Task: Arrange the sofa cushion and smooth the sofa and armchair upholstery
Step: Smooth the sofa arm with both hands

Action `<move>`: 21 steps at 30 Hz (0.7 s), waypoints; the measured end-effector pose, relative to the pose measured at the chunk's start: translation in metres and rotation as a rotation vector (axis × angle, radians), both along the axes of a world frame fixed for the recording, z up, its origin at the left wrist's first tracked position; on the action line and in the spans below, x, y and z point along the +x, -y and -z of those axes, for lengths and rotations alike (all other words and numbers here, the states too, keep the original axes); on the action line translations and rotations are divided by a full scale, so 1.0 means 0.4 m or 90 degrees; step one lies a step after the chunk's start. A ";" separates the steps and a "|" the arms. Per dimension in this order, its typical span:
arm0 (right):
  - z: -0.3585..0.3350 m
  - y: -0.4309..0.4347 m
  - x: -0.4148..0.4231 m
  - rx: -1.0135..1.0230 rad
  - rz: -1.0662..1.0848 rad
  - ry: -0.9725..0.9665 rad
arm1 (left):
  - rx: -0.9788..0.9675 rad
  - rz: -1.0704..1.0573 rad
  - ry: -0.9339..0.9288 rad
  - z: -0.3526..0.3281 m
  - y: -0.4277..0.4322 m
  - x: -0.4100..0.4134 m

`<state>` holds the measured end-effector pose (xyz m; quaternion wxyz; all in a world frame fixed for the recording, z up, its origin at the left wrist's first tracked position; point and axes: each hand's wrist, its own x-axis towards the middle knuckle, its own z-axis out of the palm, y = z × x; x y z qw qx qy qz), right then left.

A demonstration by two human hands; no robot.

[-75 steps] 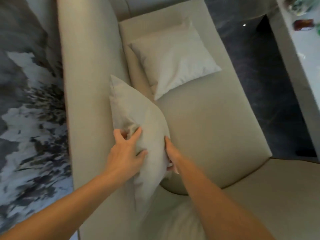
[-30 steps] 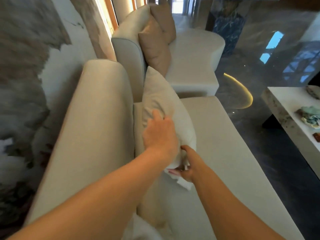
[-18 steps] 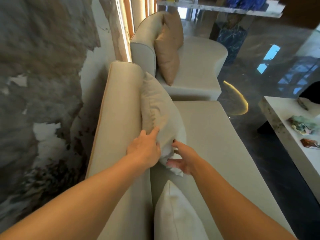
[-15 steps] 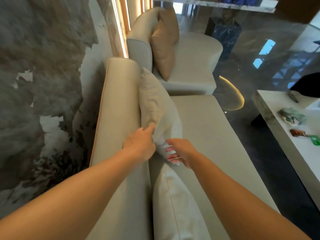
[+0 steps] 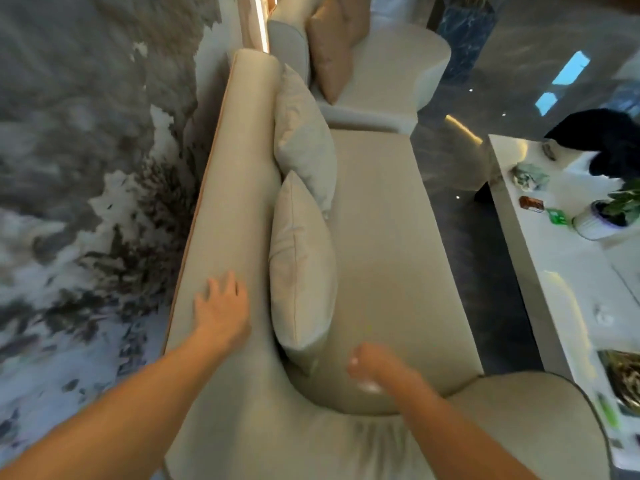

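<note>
Two beige cushions stand on edge against the sofa backrest [image 5: 228, 174]: a near cushion [image 5: 301, 271] and a far cushion [image 5: 304, 140] that it partly overlaps. My left hand [image 5: 221, 306] lies flat with fingers spread on top of the backrest, left of the near cushion and not touching it. My right hand [image 5: 370, 367] hovers blurred over the near end of the sofa seat [image 5: 388, 244], fingers curled, holding nothing, just right of the near cushion's lower corner.
A beige armchair [image 5: 391, 64] with a tan cushion [image 5: 332, 46] stands beyond the sofa. A white low table [image 5: 540, 271] with a potted plant [image 5: 616, 209] and small items runs along the right. Dark glossy floor [image 5: 460, 188] separates them. A marbled wall is at the left.
Both hands have let go of the far cushion, which now leans on the backrest. They have drawn back toward me; the left now rests on the backrest top, the right over the seat.
</note>
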<state>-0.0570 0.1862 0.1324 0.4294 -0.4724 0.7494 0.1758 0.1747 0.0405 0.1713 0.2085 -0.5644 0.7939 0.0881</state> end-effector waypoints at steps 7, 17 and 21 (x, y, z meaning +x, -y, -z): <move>-0.013 -0.391 0.086 -0.141 0.035 -0.069 | 0.097 -0.046 -0.002 -0.011 -0.329 0.083; 0.059 -0.542 0.213 -0.426 0.076 -0.229 | -0.088 -0.243 -0.205 0.112 -0.553 0.105; 0.071 -0.540 0.216 -0.460 0.081 -0.271 | -0.178 -0.214 -0.259 0.172 -0.551 0.126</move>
